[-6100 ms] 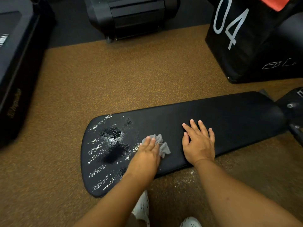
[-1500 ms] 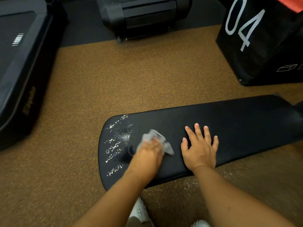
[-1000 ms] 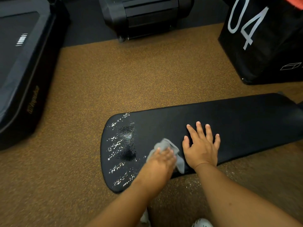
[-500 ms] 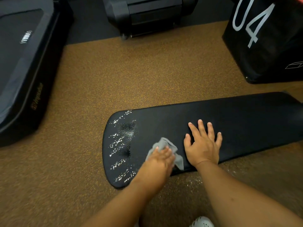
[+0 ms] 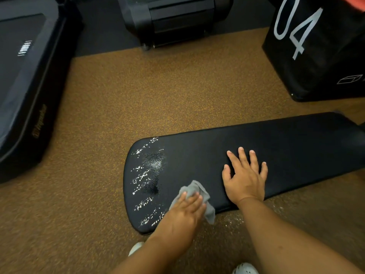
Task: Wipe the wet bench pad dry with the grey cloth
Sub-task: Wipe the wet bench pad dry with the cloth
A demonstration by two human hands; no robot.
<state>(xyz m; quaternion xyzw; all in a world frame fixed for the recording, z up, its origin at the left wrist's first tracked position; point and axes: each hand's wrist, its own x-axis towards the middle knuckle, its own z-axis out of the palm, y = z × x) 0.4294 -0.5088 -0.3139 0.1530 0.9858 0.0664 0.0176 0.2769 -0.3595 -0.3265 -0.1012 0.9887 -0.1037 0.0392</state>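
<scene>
A long black bench pad (image 5: 296,147) lies across the lower middle of the head view. Water droplets and a wet patch (image 5: 152,171) glisten on its rounded left end. My left hand (image 5: 183,212) presses a crumpled grey cloth (image 5: 197,191) flat onto the pad near its front edge, just right of the droplets. Part of the cloth hangs over the pad's front edge. My right hand (image 5: 245,175) rests flat on the dry middle of the pad, fingers spread.
The speckled brown rubber floor (image 5: 158,91) surrounds the pad. A black box marked 04 (image 5: 316,46) stands at the back right. Black gym equipment (image 5: 173,18) sits at the back and another black machine (image 5: 25,80) at the left. My white shoes (image 5: 245,268) show below.
My left hand has slid the cloth from the pad's middle back toward the front edge. Fewer droplets show than six seconds ago. My right hand stays flat in place.
</scene>
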